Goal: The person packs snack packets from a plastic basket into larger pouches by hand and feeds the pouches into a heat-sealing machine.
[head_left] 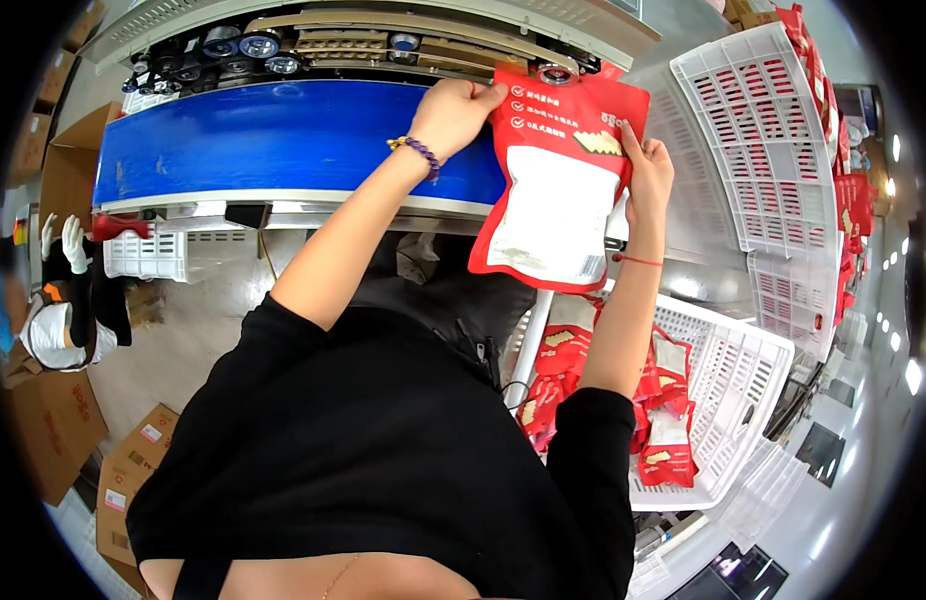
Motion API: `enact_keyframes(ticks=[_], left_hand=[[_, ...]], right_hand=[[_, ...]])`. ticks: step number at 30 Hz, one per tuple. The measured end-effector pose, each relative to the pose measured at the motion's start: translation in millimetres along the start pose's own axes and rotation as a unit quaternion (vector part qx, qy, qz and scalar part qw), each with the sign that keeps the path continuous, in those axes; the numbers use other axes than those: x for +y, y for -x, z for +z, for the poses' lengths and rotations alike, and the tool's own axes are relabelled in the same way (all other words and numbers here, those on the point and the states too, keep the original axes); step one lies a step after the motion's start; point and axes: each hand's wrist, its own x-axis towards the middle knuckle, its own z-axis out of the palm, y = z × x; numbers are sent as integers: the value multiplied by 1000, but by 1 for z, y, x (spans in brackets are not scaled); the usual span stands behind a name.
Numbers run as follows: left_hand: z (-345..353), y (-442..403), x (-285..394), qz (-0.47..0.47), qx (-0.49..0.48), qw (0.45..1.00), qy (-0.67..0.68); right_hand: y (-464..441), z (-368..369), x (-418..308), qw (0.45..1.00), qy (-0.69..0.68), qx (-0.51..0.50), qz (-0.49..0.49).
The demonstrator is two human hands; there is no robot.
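A red and white printed pouch hangs upright between my two hands at the right end of the blue conveyor belt. My left hand, with a beaded bracelet at its wrist, pinches the pouch's upper left corner. At its upper right side, my right hand grips the edge, with a thin red string round the wrist. The pouch's top reaches a roller mechanism above the belt. Below my right forearm, a white basket holds several similar red pouches.
White baskets stand stacked at the right, with red pouches behind them. Cardboard boxes are at the lower left. Another person in white gloves is at the far left. A white crate sits under the belt's left end.
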Motion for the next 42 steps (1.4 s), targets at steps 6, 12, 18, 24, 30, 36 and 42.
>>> enact_keyframes(ticks=[6, 12, 18, 24, 30, 36, 42], left_hand=[[-77, 66, 17, 131, 106, 957, -236], [-50, 143, 83, 303, -4, 946, -115], [21, 163, 91, 322, -205, 921, -77], [68, 177, 99, 309, -300, 898, -92], [72, 181, 96, 298, -316, 893, -117], [61, 176, 86, 319, -324, 884, -108], [53, 163, 69, 373, -296, 873, -101]], right_hand=[[-5, 47, 17, 999, -7, -35, 37], [46, 18, 1, 997, -70, -26, 27], [193, -206, 28, 886, 86, 441, -111], [393, -419, 59, 697, 192, 650, 234], [416, -464, 135, 718, -334, 610, 32], [412, -535, 200, 758, -145, 621, -138], [343, -303, -16, 685, 305, 642, -159]])
